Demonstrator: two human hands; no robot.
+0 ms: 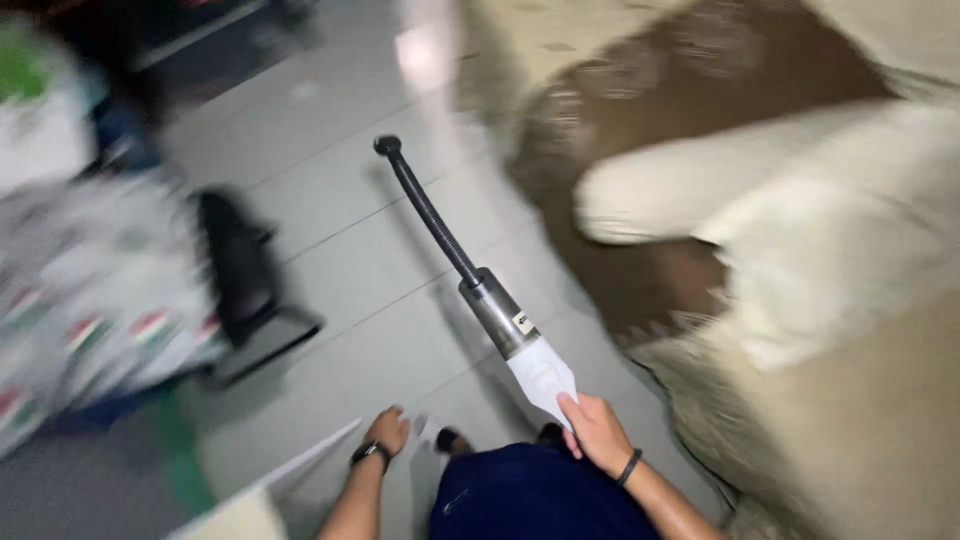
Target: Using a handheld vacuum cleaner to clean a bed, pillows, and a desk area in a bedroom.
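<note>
Vacuum wand (480, 290) with white grip, metal collar and black hose points toward 11 o'clock over the grey tiled floor (340, 300). Right hand (597, 432), fingers wrapped around the grip. Left hand (387, 430), fingers loosely curled and holding nothing, hangs at 9 o'clock. Cream bedding (830, 260) lies at 3 o'clock.

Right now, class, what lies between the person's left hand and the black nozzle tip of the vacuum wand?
In the head view, only bare grey floor tiles lie between the left hand and the nozzle tip; the right hand holds the vacuum wand.
</note>
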